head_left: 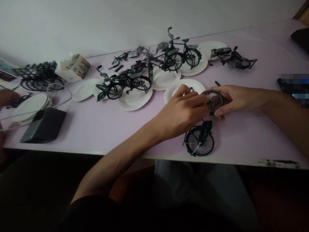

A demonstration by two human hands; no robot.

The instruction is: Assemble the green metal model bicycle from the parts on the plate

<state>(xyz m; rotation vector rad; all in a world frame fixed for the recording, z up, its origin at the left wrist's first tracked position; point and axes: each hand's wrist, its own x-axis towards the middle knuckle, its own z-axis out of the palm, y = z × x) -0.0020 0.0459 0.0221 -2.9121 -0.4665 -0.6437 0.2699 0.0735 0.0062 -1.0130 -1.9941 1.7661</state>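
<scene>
Near the table's front edge a small model bicycle (200, 143) lies between my hands, one spoked wheel toward me and the other farther back. My right hand (229, 98) is closed around that far wheel (214, 101), thumb at its lower edge and fingers behind it. From the left, my left hand (187, 111) reaches over the bicycle's middle with its fingers curled together; whatever they pinch is hidden beneath them. A white paper plate (172, 87) lies just behind my left hand, with a small green part partly visible above the fingers.
Several model bicycles (173, 58) and paper plates (84, 90) fill the back of the table (96, 129). More bicycles (40, 75), a tissue box (78, 67) and a dark box (45, 125) are at left. Another person's hand (8, 97) shows at the far left edge.
</scene>
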